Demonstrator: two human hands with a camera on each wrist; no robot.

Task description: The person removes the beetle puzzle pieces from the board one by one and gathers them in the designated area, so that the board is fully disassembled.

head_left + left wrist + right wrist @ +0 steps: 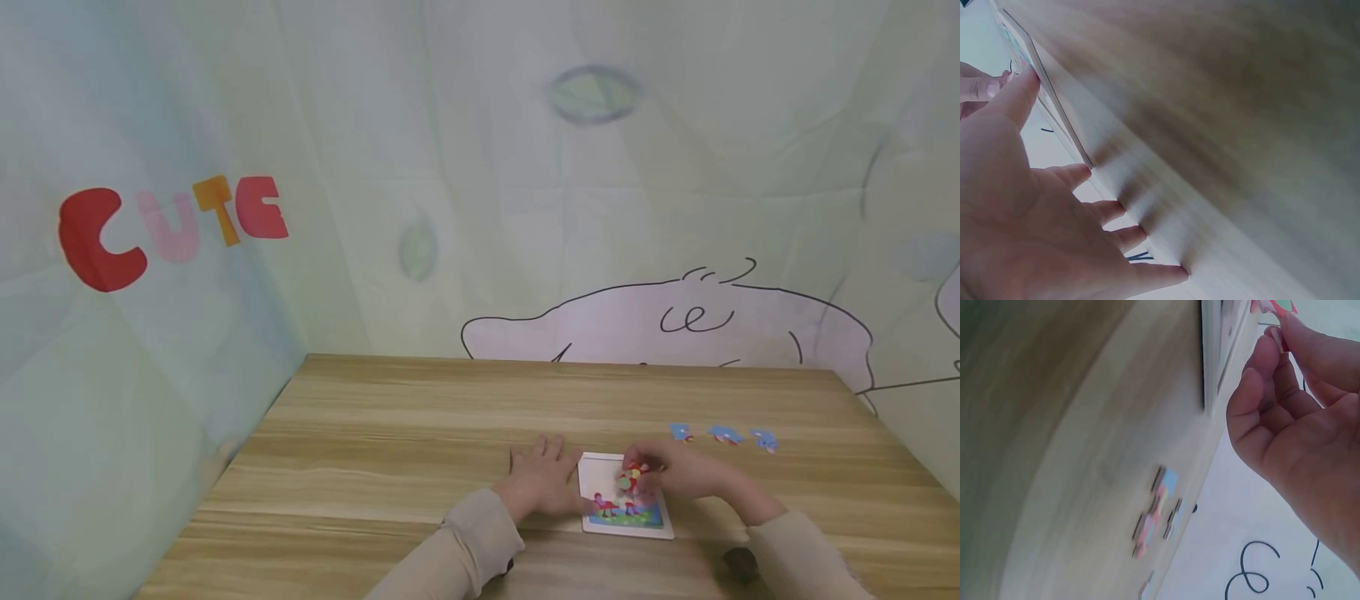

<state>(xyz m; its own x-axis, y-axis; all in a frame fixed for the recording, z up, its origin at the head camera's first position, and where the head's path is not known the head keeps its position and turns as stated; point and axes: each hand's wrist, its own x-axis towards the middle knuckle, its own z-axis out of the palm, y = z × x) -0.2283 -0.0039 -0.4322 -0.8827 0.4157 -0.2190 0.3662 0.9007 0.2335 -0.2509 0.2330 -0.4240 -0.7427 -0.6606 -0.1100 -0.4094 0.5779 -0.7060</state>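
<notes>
With twelve o'clock at the far edge of the worktop (390,433), the puzzle tray (597,473) lies between the hands. The left hand (546,483), at nine o'clock of the tray, is spread, its thumb against the rim and fingertips on the worktop. The right hand (684,472), at two o'clock, pinches a red puzzle piece (634,478) above the tray and covers its one o'clock corner. Three mostly blue loose pieces (725,435) lie farther out at two o'clock
</notes>
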